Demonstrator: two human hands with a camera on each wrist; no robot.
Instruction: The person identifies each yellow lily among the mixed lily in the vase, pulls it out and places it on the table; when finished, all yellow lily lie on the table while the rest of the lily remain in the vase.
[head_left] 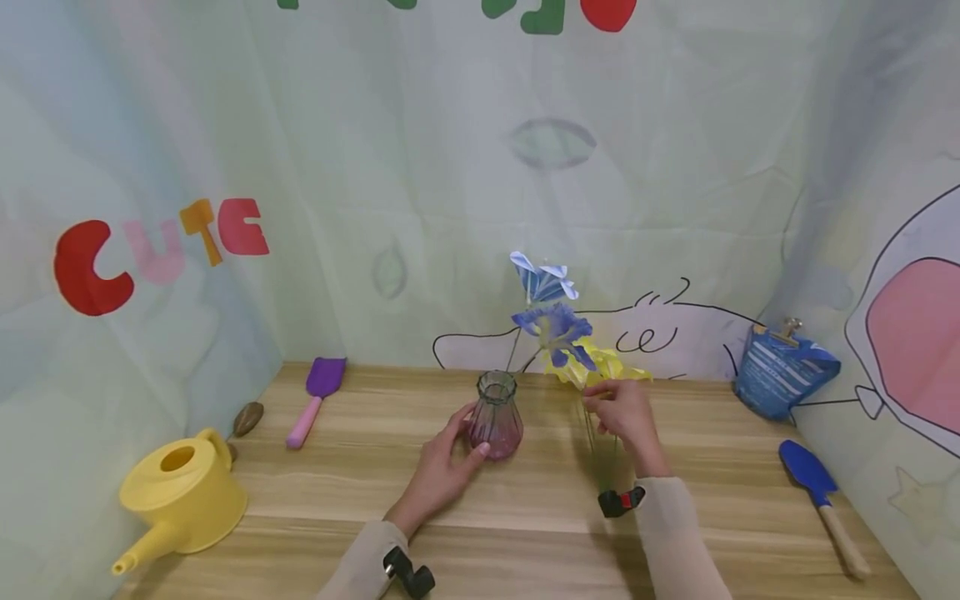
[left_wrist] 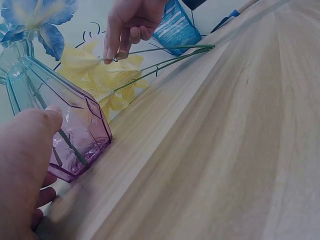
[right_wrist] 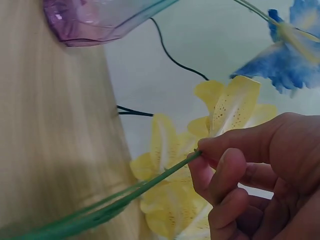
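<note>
L hand (head_left: 442, 467) wraps the vase (head_left: 495, 417) mid-table w/ blue flowers (head_left: 555, 321) in; R hand (head_left: 626, 417) pinches yellow stems (left_wrist: 165, 62) beside it; prob next: tips need lining up over the neck.

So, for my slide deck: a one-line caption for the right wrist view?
Right hand pinches green stems of yellow artificial lilies beside a purple-tinted glass vase.

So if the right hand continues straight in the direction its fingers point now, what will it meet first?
Probably the glass vase. The right hand pinches the yellow flowers' stems with fingertips pointing left toward it, and nothing shows between them. Depth is unclear; it might pass just behind the vase.
</note>
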